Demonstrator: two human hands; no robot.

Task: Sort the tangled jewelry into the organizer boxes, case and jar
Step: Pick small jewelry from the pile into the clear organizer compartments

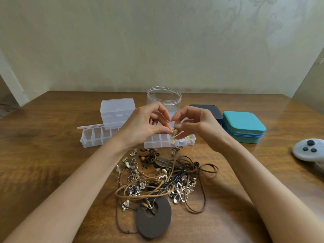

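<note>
The left forearm (pixel 75 186), entering from 7 o'clock, and the right forearm (pixel 259 178), from 5 o'clock, are bare to the frame's edge, and the left hand (pixel 142 125) and right hand (pixel 198 123) have longish, pale fingernails (pixel 177 126).

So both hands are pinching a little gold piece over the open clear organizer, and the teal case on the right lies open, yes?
Not quite: the head view shows the teal case shut, lid down. The rest holds: the left hand and right hand pinch a little gold piece over the open clear organizer.
</note>
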